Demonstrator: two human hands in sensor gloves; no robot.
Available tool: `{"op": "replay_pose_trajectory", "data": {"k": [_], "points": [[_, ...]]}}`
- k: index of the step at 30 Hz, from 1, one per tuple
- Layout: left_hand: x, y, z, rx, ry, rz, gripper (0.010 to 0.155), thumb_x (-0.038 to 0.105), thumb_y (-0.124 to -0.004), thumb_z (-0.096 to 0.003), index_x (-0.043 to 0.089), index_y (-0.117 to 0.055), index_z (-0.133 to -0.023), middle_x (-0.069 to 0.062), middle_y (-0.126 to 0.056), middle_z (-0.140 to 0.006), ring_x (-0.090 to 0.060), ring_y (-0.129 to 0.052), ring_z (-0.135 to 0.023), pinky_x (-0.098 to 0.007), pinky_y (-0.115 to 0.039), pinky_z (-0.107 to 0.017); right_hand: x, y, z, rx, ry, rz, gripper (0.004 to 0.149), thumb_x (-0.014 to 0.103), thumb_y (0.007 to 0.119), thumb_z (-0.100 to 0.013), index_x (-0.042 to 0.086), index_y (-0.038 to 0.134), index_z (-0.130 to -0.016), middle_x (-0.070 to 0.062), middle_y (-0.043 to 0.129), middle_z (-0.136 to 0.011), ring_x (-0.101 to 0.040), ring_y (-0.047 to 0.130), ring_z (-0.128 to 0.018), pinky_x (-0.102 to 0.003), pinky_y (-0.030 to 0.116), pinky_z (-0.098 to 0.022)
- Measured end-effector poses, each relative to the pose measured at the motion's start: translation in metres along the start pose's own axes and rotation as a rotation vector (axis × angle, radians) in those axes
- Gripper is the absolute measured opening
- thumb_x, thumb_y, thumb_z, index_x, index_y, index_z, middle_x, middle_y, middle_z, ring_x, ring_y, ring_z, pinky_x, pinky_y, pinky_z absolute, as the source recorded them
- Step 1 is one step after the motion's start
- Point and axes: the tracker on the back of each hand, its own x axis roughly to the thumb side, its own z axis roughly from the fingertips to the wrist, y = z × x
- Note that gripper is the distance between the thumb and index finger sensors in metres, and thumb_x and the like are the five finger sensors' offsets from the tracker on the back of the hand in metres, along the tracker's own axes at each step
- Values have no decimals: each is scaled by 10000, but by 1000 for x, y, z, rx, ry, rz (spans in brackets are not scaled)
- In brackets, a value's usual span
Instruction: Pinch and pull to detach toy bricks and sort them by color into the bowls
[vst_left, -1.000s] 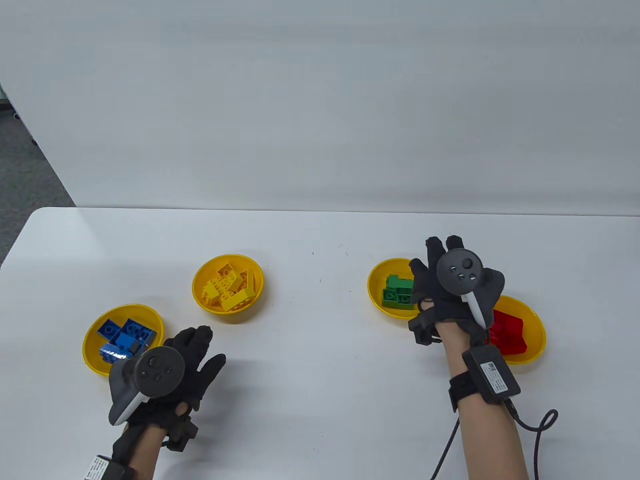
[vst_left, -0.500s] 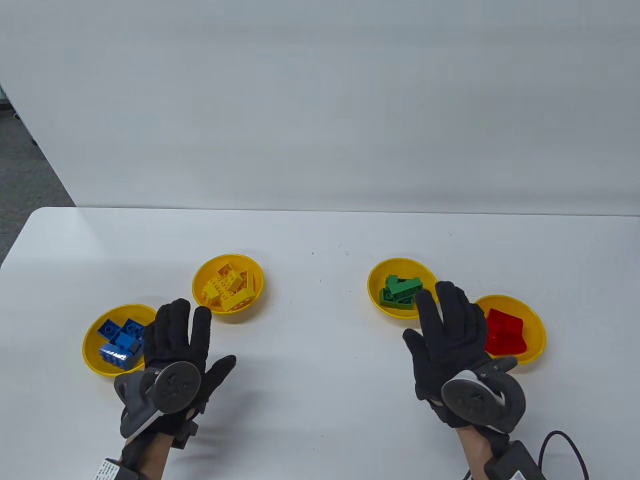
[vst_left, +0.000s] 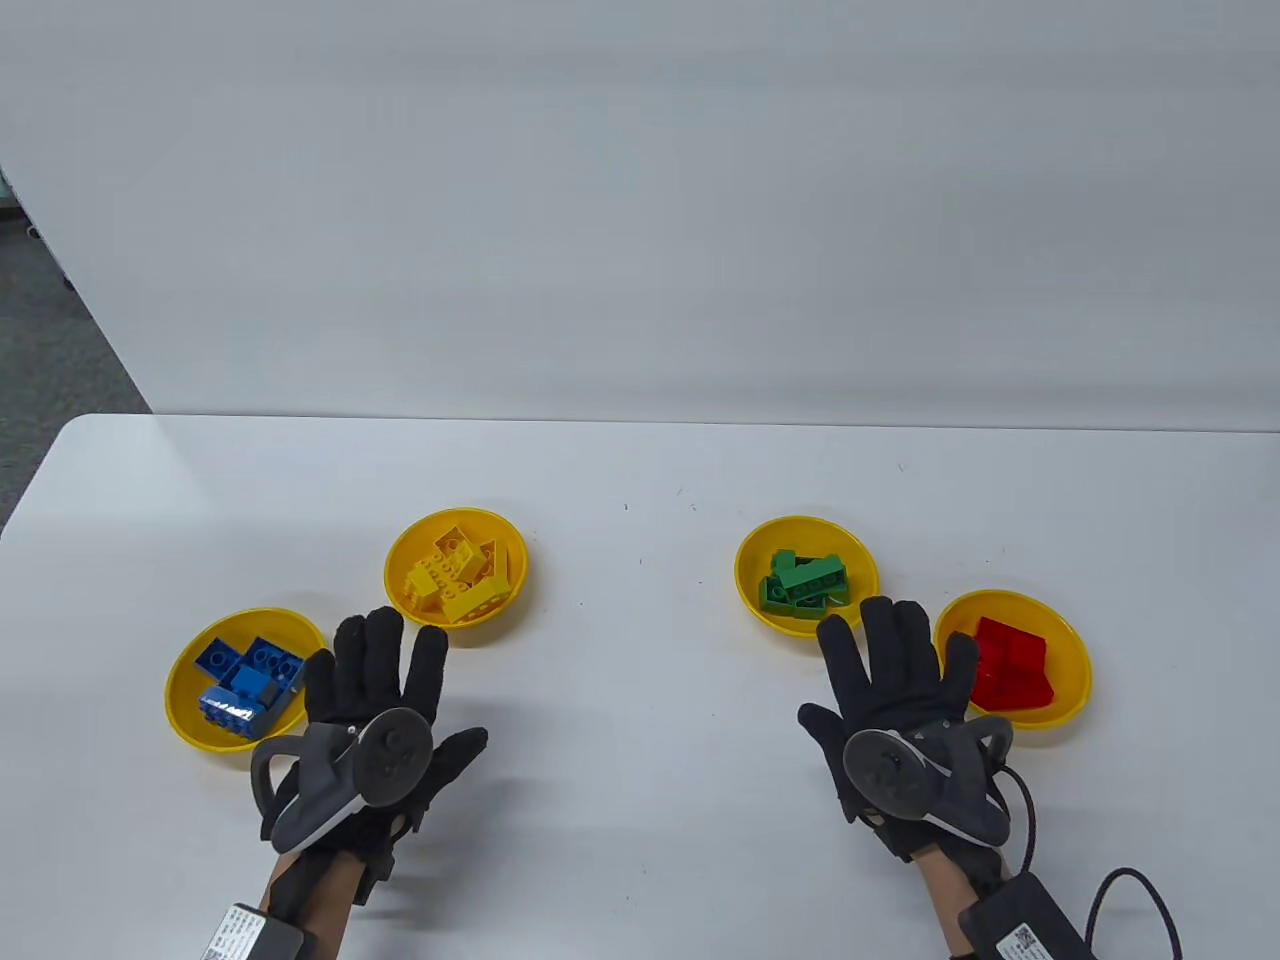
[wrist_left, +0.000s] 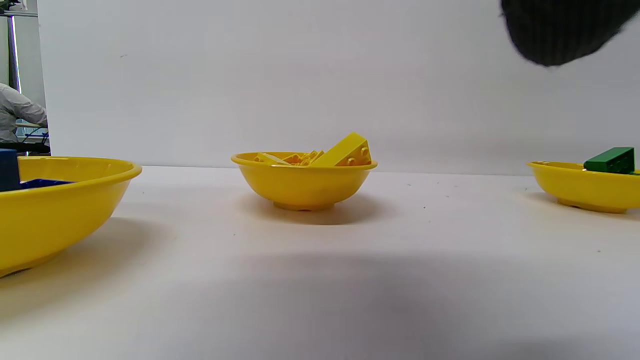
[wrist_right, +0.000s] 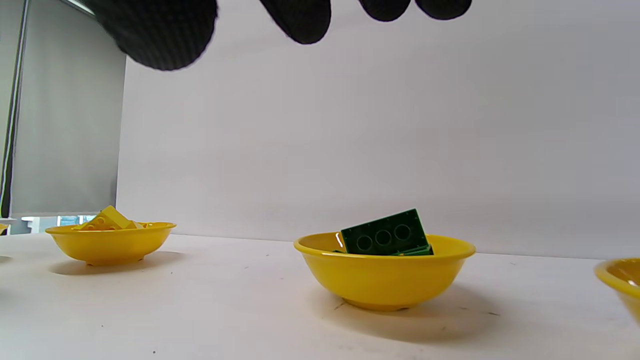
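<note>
Four yellow bowls stand on the white table. One bowl (vst_left: 180, 715) holds blue bricks (vst_left: 247, 680), another (vst_left: 400, 590) yellow bricks (vst_left: 455, 575), a third (vst_left: 750, 600) green bricks (vst_left: 803, 583) and the last (vst_left: 1070, 690) red bricks (vst_left: 1012, 665). My left hand (vst_left: 375, 670) lies flat on the table, fingers spread, between the blue and yellow bowls, and holds nothing. My right hand (vst_left: 890, 660) lies flat the same way, between the green and red bowls, and is empty too. In the right wrist view my fingertips (wrist_right: 300, 20) hang above the green bowl (wrist_right: 385, 280).
The table's far edge (vst_left: 640, 422) meets a white wall. A cable (vst_left: 1110, 890) trails from my right wrist at the near right. In the left wrist view a person's sleeve (wrist_left: 17, 112) shows at the far left, behind the table.
My right hand pulled back from over the green bowl toward the near edge and flattened on the table. My left hand uncurled and spread flat. The green bricks lie differently in their bowl.
</note>
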Motion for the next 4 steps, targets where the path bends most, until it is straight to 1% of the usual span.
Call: {"op": "replay_pose_trajectory", "data": {"k": [4], "points": [[0, -6, -2, -34, 9, -10, 954, 740, -714, -420, 363, -220, -1144, -135, -47, -1214, -479, -133, -1139, -726, -265, -759, -1, 0, -1, 2, 10, -5, 740, 476, 691, -438, 133, 521, -1071, -282, 354, -1119, -593, 410, -992, -871, 317, -555]]}}
